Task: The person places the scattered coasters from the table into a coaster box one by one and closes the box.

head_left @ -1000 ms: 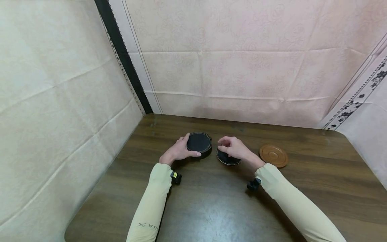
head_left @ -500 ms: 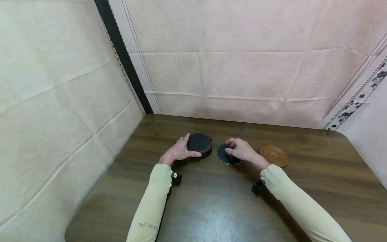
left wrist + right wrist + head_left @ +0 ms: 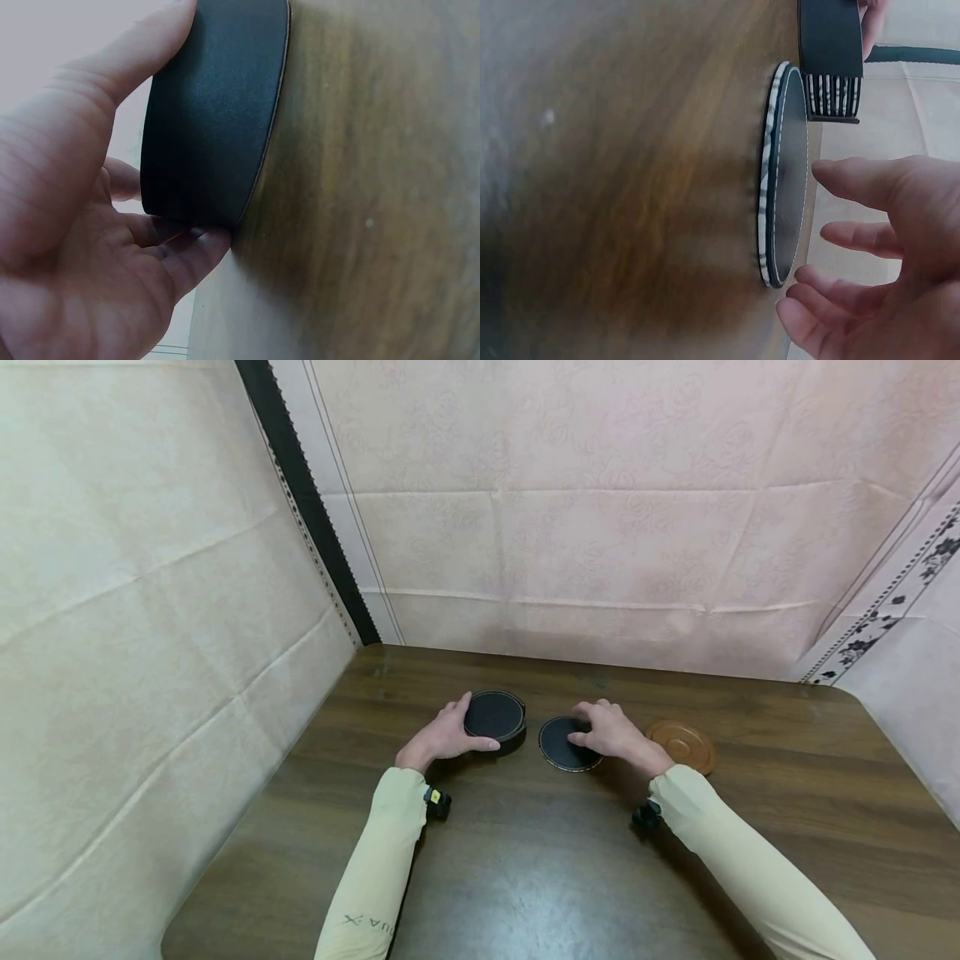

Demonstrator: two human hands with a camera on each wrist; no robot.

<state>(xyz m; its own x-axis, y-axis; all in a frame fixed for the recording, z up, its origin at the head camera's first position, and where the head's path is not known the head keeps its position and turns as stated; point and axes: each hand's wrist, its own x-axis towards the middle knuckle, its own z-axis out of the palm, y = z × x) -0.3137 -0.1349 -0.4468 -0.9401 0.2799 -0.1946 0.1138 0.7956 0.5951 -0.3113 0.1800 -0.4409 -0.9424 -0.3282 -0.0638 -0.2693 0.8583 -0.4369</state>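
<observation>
A round black coaster holder sits on the table, its smooth dark side wall filling much of the left wrist view. My left hand grips it from the left, thumb at the near side and fingers round the far side. Through its side opening, the right wrist view shows several coasters with black-and-white edges. To its right lie round black coasters, at least two stacked, with a pale stitched rim and marbled edge. My right hand hovers over their right part, fingers spread and holding nothing.
A brown round disc with concentric rings lies right of the coasters, partly behind my right wrist. The brown wooden table meets pale patterned cloth at the back and left.
My right hand has drawn back to the right across the coasters and its fingers have spread, uncovering more of the top coaster. My left hand and the holder have stayed in place.
</observation>
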